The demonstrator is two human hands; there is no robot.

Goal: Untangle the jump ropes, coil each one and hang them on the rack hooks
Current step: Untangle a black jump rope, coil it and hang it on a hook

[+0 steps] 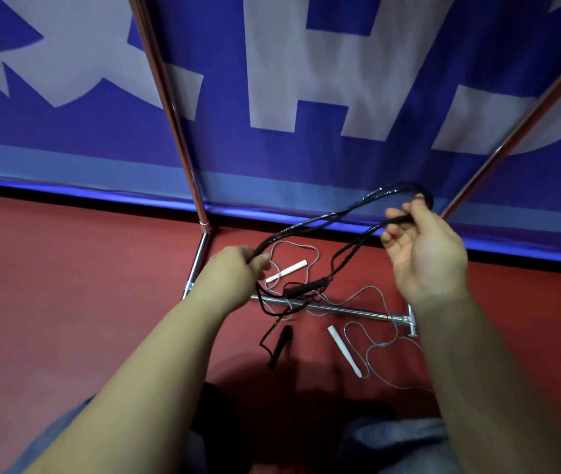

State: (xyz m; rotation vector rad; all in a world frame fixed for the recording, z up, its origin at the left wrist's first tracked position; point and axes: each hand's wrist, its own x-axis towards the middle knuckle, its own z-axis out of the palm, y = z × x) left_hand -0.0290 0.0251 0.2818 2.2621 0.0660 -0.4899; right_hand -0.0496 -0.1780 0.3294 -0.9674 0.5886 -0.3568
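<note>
A black jump rope [320,217] is stretched in several loops between my hands above the red floor. My left hand [234,268] grips one end of the loops. My right hand [419,241] pinches the other end, with fingers half curled. One black handle [306,288] dangles below the loops; the other black handle [281,345] hangs near the floor. A grey jump rope [371,292] with two white handles [287,271] [344,350] lies loose on the floor, draped over the rack's base bar.
The chrome rack has a low cross bar [351,311] on the floor and two slanting poles [169,107] [525,131] rising left and right. A blue and white banner [306,148] stands behind. My knees [392,443] are at the bottom edge.
</note>
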